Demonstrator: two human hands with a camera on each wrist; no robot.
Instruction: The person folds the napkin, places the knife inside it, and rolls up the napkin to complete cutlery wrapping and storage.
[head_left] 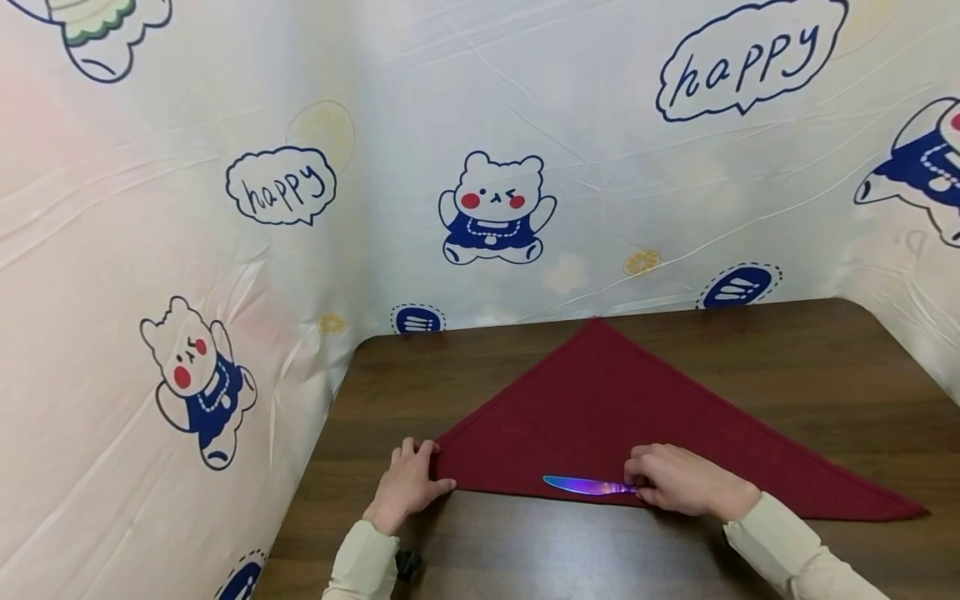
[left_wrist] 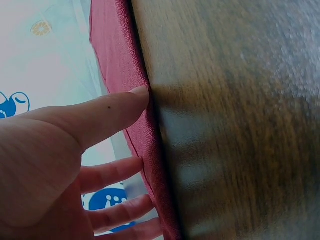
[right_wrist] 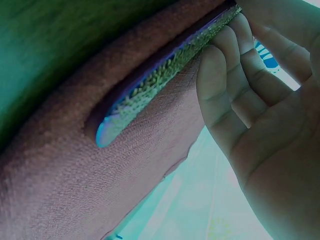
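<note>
A dark red cloth napkin [head_left: 592,417] lies on the wooden table in a triangle, its peak at the far edge and its long side towards me. On it, along the long side, lies a table knife [head_left: 581,484] with an iridescent blue-purple blade pointing left. My right hand [head_left: 686,482] pinches the knife where blade meets handle; in the right wrist view the patterned handle [right_wrist: 155,80] extends past the fingertips. At the napkin's left corner rests my left hand [head_left: 405,486], fingers spread. Its thumb [left_wrist: 115,111] touches the napkin's folded edge.
The brown table [head_left: 555,550] ends at the back against a pale curtain [head_left: 600,208] printed with cartoon bears, which also hangs at both sides. Bare tabletop shows in front of the napkin. A small black object [head_left: 408,566] sits by the left cuff.
</note>
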